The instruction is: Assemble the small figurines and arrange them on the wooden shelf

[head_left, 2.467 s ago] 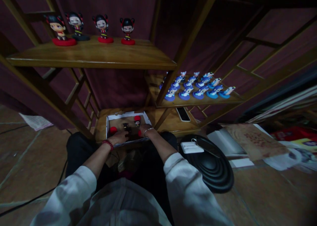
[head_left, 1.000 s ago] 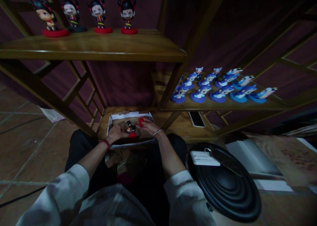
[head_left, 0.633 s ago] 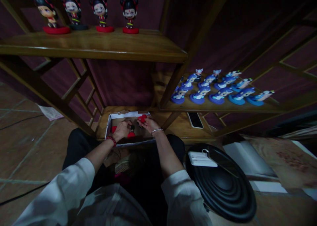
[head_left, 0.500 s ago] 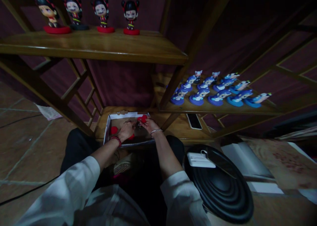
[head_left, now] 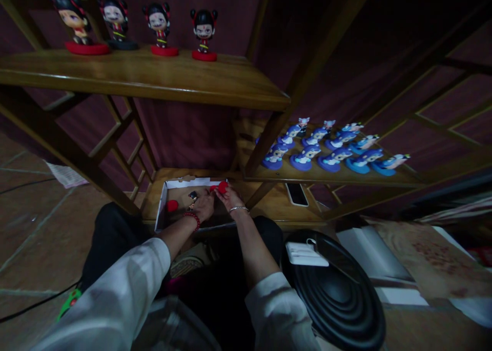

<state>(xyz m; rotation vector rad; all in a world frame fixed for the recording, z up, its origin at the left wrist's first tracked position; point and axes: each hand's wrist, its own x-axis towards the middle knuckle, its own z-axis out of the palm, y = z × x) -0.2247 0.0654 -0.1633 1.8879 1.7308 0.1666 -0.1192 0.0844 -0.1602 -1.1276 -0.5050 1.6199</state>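
Both hands are over a shallow white cardboard box [head_left: 162, 207] on the low wooden shelf. In my right hand [head_left: 232, 199] a red round base [head_left: 223, 187] is pinched between thumb and fingers, near the box's far right corner. My left hand [head_left: 205, 206] is beside it, its fingers bent towards the right hand; what they hold, if anything, is hidden. Just left of my left hand a small dark-haired figurine [head_left: 192, 197] is in the box, partly covered. Another red round base [head_left: 172, 205] lies at the box's left end.
Several black-haired figurines on round bases [head_left: 204, 57] stand on the upper shelf [head_left: 146, 87]. Rows of blue and purple figurines [head_left: 334, 159] fill the right shelf. A phone [head_left: 297, 194] lies below them. A black round ribbed stool [head_left: 338, 294] with a white device [head_left: 306, 253] is at my right.
My left hand has moved right, closer to my right hand, uncovering the dark-haired figurine. My right hand still holds the red base. The view has shifted slightly.
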